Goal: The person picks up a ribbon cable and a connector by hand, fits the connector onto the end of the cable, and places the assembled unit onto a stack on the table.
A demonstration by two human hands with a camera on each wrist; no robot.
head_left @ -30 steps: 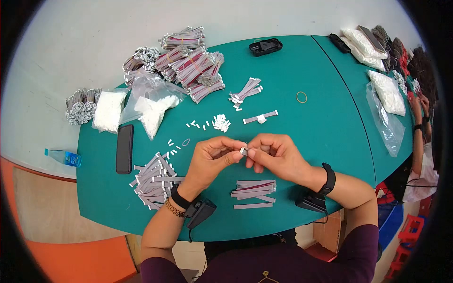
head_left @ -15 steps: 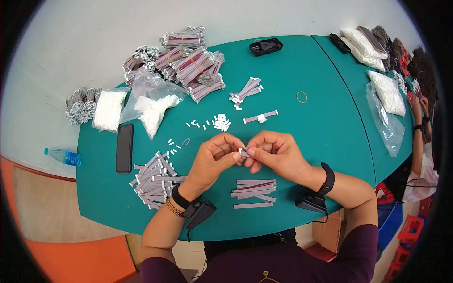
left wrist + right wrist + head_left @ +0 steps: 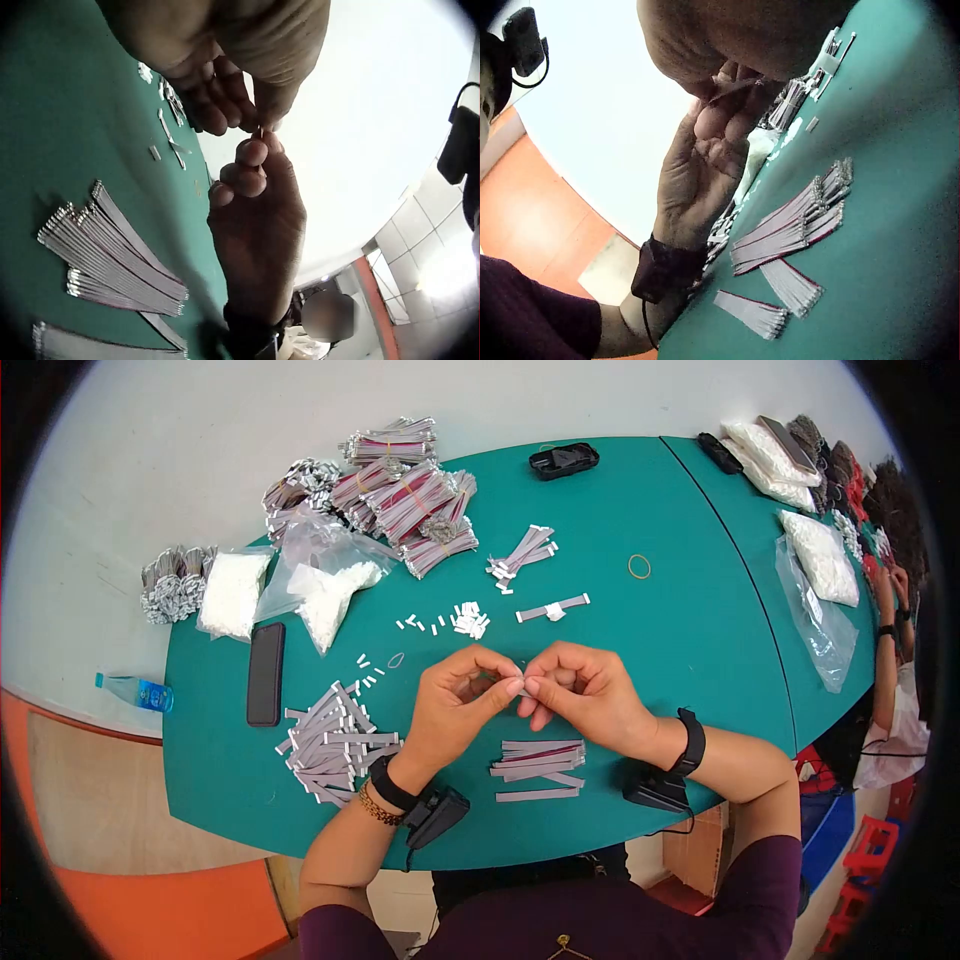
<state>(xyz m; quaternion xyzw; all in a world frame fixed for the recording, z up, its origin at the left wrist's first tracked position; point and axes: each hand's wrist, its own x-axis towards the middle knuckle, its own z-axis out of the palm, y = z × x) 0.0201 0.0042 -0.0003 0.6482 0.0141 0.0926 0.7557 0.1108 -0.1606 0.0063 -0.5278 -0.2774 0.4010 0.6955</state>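
Over the green table [image 3: 660,660], my left hand [image 3: 455,705] and right hand [image 3: 590,695] meet at the fingertips. Both pinch a short grey ribbon cable [image 3: 731,94], which is mostly hidden by the fingers. Its white end connector does not show now. Just below the hands lies a small stack of flat grey ribbon cables [image 3: 537,760], some with a dark red edge. A loose heap of ribbon cables with white connector ends [image 3: 325,750] lies beside my left forearm. Beyond the hands are a pile of small white connectors [image 3: 470,622] and a single cable [image 3: 530,614] with a white lump on it.
Bundled ribbon cables [image 3: 410,500] are piled at the back left, near bags of white parts [image 3: 233,595]. A black phone [image 3: 265,675] lies at the left. A rubber band [image 3: 639,566] and a black case [image 3: 563,460] lie farther back. Another person's hands [image 3: 890,585] work at the right.
My left fingertips have closed in against the right ones, covering the white connector that showed between them earlier. The left wrist has shifted slightly to the right. The right hand has hardly moved.
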